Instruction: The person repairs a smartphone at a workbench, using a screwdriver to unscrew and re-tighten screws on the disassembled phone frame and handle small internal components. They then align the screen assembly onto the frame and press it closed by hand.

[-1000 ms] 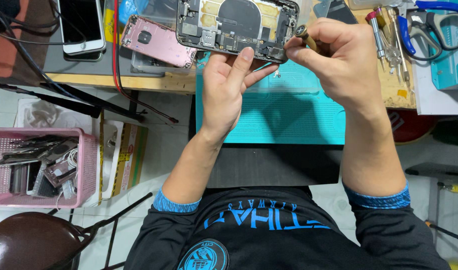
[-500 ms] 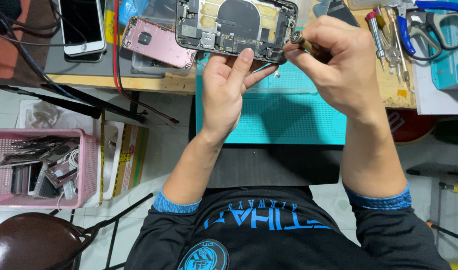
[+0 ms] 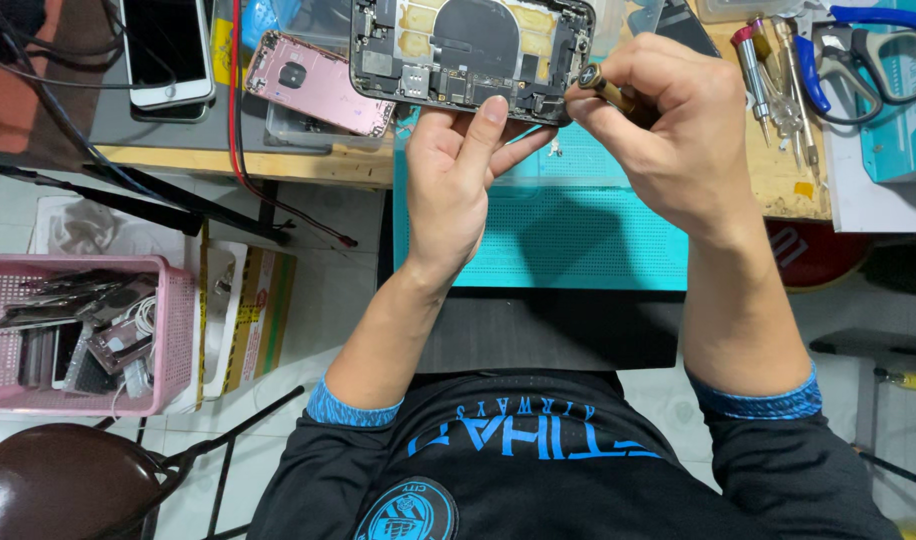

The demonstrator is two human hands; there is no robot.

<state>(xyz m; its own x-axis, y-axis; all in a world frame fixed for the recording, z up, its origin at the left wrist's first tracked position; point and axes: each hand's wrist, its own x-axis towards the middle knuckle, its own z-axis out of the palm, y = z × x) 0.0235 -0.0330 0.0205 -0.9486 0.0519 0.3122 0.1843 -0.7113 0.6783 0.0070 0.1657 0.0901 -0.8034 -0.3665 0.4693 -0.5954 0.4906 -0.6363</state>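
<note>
While my left hand (image 3: 458,190) cradled the opened phone (image 3: 473,50), its dark boards and tan patches bared, my right hand (image 3: 668,130) pinched a brass-handled screwdriver (image 3: 603,85).

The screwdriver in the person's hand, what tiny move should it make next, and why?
Probably a gentle turn in place. The right hand pinches the small screwdriver with its tip at the edge of the opened phone, which the left hand steadies from below over the teal mat.
</note>
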